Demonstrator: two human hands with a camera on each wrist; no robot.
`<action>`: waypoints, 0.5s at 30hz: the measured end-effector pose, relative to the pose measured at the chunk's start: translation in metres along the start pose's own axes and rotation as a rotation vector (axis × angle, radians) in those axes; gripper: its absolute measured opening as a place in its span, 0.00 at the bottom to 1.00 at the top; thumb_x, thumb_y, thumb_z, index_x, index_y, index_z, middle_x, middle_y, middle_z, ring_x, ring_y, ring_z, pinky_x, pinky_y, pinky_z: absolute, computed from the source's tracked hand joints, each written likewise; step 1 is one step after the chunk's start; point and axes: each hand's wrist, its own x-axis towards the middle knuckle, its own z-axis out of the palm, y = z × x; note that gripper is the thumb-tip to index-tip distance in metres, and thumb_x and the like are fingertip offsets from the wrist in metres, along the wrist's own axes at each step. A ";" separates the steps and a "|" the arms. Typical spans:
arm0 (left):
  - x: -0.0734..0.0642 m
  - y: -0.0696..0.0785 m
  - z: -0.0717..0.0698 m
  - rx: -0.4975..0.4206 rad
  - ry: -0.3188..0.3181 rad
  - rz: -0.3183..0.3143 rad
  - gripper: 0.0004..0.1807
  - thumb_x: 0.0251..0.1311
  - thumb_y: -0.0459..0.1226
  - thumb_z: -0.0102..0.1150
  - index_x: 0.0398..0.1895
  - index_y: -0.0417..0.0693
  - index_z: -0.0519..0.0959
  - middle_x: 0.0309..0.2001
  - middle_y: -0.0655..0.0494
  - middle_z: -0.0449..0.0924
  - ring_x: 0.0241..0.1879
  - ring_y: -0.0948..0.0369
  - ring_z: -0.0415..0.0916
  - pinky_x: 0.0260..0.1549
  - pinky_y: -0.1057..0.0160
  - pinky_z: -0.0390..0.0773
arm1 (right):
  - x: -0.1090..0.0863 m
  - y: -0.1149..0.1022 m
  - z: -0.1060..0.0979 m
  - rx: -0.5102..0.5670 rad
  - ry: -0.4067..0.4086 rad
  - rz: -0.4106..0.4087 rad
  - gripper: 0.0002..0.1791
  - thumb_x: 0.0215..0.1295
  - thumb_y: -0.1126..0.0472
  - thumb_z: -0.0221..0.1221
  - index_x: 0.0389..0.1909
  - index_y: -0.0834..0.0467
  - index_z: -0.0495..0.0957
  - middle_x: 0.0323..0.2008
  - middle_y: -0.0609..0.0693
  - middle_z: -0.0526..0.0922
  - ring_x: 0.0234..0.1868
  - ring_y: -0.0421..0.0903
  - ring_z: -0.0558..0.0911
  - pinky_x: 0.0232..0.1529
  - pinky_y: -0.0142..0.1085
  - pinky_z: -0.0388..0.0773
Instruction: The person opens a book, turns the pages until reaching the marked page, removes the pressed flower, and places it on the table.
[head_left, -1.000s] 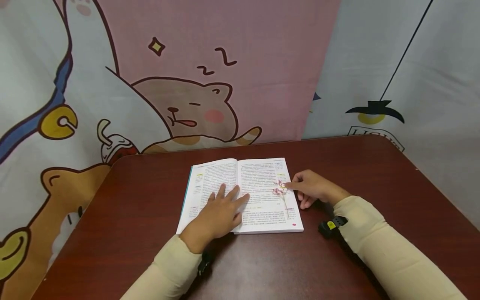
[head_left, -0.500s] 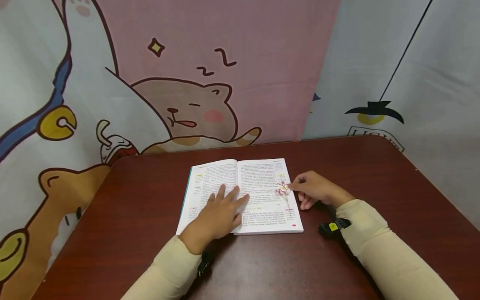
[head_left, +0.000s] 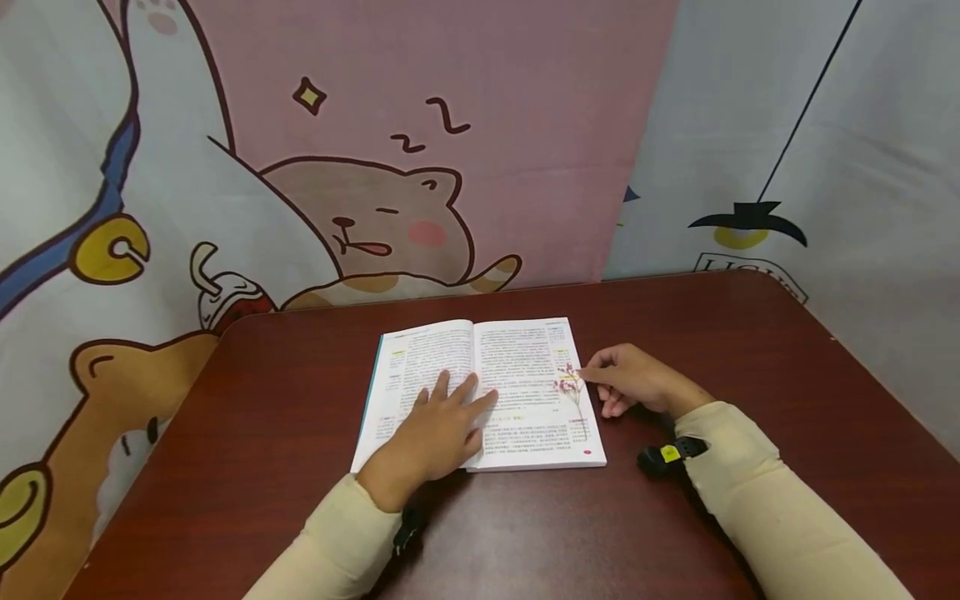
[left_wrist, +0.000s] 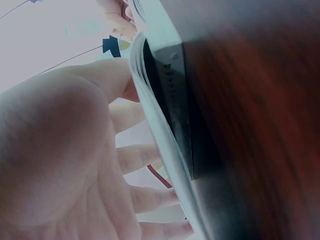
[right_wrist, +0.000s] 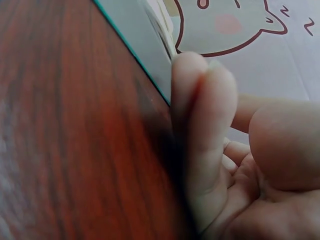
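Observation:
An open book (head_left: 517, 333) with printed pages lies on the table. Spread across its middle, my left hand (head_left: 431, 429) rests on the pages with its fingers extended; in the left wrist view the left palm (left_wrist: 55, 150) hangs past the book's edge (left_wrist: 162, 132). On the right page lies a thin sprig of small pink flowers (head_left: 572, 385), its stem pointing towards me. At the page's right edge, my right hand (head_left: 633, 379) pinches the sprig near its blossoms, as far as I can tell. The right wrist view shows its other fingers (right_wrist: 210, 115) curled, hiding the sprig.
The dark red-brown table (head_left: 270, 400) extends around the book. Behind it hangs a cloth (head_left: 555, 125) printed with cartoon animals. A black band with a small device (head_left: 660, 458) is on my right wrist.
My right hand has shifted slightly to the right, and the flower sprig has moved with it towards the page's outer edge. The left hand has stayed in place on the book.

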 end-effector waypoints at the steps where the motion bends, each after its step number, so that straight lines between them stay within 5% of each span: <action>1: 0.000 0.000 0.000 -0.002 -0.001 0.000 0.28 0.69 0.43 0.52 0.73 0.58 0.68 0.75 0.45 0.62 0.74 0.32 0.54 0.64 0.31 0.64 | 0.000 0.000 0.000 0.003 0.002 0.003 0.18 0.72 0.54 0.59 0.47 0.66 0.76 0.18 0.49 0.73 0.15 0.41 0.81 0.21 0.36 0.82; 15: 0.001 -0.002 0.002 0.000 -0.004 -0.004 0.28 0.70 0.44 0.51 0.74 0.59 0.67 0.76 0.45 0.61 0.74 0.32 0.54 0.65 0.31 0.63 | -0.005 -0.002 -0.010 0.081 -0.011 -0.013 0.18 0.73 0.55 0.57 0.49 0.68 0.74 0.20 0.48 0.73 0.18 0.42 0.83 0.22 0.34 0.82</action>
